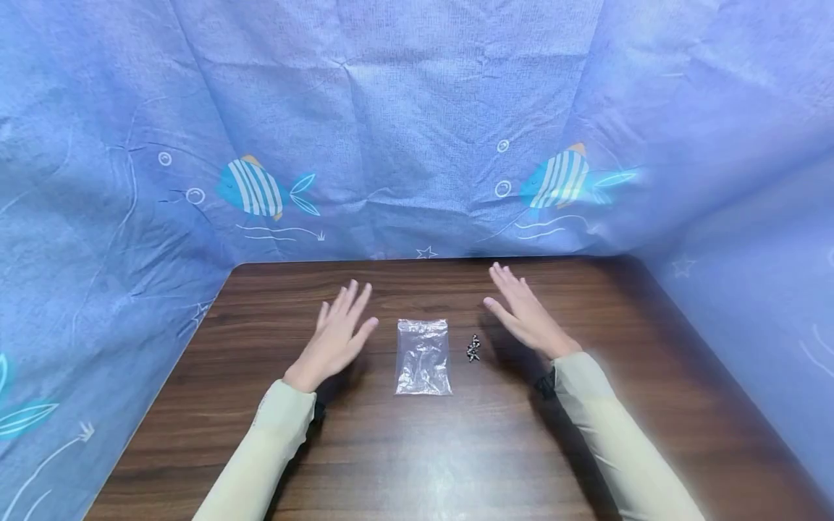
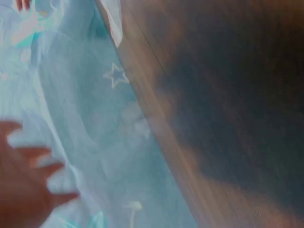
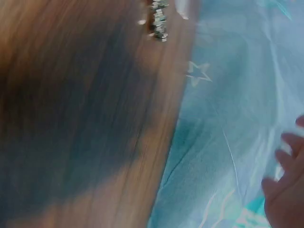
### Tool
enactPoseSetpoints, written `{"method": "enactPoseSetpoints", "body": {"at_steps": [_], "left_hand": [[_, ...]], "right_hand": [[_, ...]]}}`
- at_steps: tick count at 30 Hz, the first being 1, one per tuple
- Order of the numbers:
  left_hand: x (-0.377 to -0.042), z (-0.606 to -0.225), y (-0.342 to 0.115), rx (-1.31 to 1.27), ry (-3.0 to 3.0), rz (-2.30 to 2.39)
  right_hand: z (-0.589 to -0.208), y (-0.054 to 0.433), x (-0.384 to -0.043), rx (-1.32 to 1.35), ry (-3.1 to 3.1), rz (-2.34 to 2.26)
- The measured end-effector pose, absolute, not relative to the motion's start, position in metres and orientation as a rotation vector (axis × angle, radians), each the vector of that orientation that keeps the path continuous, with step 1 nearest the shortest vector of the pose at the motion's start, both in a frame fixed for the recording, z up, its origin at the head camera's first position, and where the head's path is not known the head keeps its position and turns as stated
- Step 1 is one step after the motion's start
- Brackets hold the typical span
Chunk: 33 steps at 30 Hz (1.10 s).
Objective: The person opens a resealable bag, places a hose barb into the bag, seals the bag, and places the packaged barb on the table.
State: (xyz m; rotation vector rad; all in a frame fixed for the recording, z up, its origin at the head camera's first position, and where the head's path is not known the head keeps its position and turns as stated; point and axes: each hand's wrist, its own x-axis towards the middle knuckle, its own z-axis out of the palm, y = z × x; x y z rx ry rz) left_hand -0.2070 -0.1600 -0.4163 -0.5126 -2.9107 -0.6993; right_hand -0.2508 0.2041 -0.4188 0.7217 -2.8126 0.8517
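Note:
A clear plastic zip bag (image 1: 423,358) lies flat on the wooden table, its seal strip at the far end. Just right of it is a small cluster of shiny metal pieces (image 1: 473,349), like screws or other small hardware; they show blurred at the top of the right wrist view. My left hand (image 1: 335,344) hovers left of the bag with fingers straight and spread, holding nothing. Over the table to the right of the metal pieces, my right hand (image 1: 529,315) is stretched out too, thumb apart from the fingers, and also holds nothing.
The dark brown table (image 1: 417,449) has rounded far corners. A blue curtain (image 1: 417,130) printed with fish and stars hangs behind it and along both sides. Light-coloured sleeves (image 1: 267,441) cover both forearms, and dark bands show at the wrists.

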Motion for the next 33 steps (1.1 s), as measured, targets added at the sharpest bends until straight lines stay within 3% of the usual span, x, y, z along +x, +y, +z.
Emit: {"method": "enactPoseSetpoints", "body": {"at_steps": [8,14,26,33], "left_hand": [[-0.186,-0.425,-0.142,-1.041,-3.015,-0.649],[-0.173,-0.434,-0.131,-1.268,-3.025,-0.543],[-0.166,-0.438,-0.124,-1.332,-3.173,-0.401],[-0.168,-0.439,-0.125,-1.324,-3.186,-0.381]], "right_hand": [[-0.425,0.182,-0.259,1.213,-2.874,0.577],[-0.433,0.167,-0.264,1.384,-2.886,0.386],[-0.441,0.137,-0.270,1.586,-2.923,0.295],[-0.442,0.128,-0.268,1.574,-2.977,0.269]]}}
